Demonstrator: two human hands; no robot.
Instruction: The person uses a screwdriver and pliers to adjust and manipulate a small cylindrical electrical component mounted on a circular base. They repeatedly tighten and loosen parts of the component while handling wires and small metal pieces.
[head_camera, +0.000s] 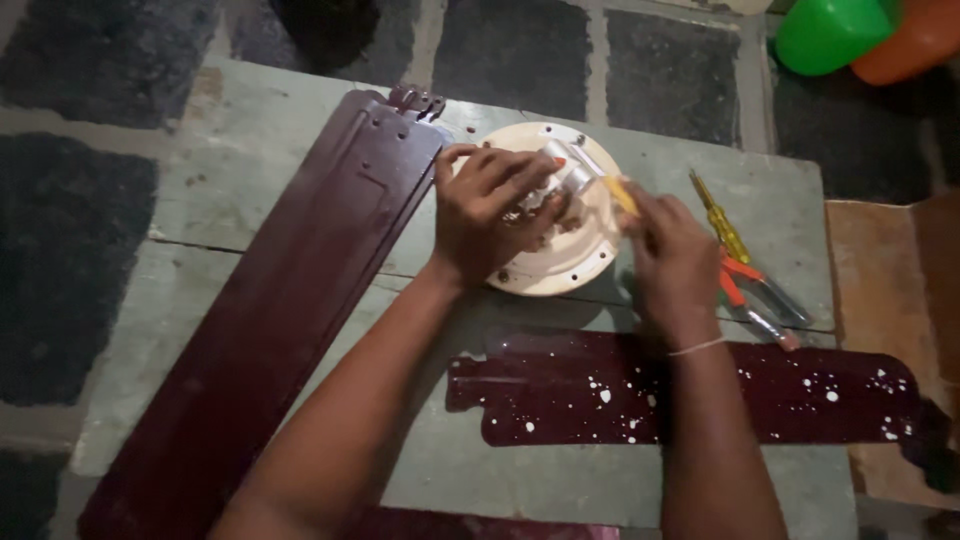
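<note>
Left hand (490, 215) closed around metal part (560, 172) atop cream fan motor housing (560, 270). Right hand (672, 250) grips yellow-handled screwdriver (618, 192). Maroon fan blades (300, 290) flank on counter (770, 190).

Two bare forearms enter from the bottom edge, both uncovered along their whole visible length, with no sleeve in view. The right wrist carries a thin pale thread band (697, 347), a single loop lying slightly slanted across it. Both hands, left (487, 215) and right (672, 258), are ungloved, with no rings and no watch visible.
</note>
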